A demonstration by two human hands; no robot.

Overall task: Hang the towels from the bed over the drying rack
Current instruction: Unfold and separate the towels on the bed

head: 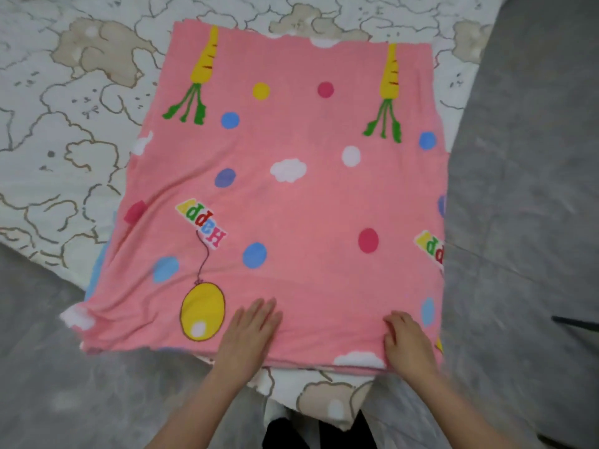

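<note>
2 hands' fingers [259, 311] on pink towel [291, 196]

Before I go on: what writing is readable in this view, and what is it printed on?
"Happ", upside down in multicoloured letters on a white banner printed on the pink patterned towel; its last letter is too blurred to read.
"pp", partial, on a second banner cut off at the towel's right edge.
No other text is visible.

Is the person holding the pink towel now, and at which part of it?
The left hand lies flat on the pink towel near its near edge. The right hand has curled fingers there; a real grip cannot be told.
</note>
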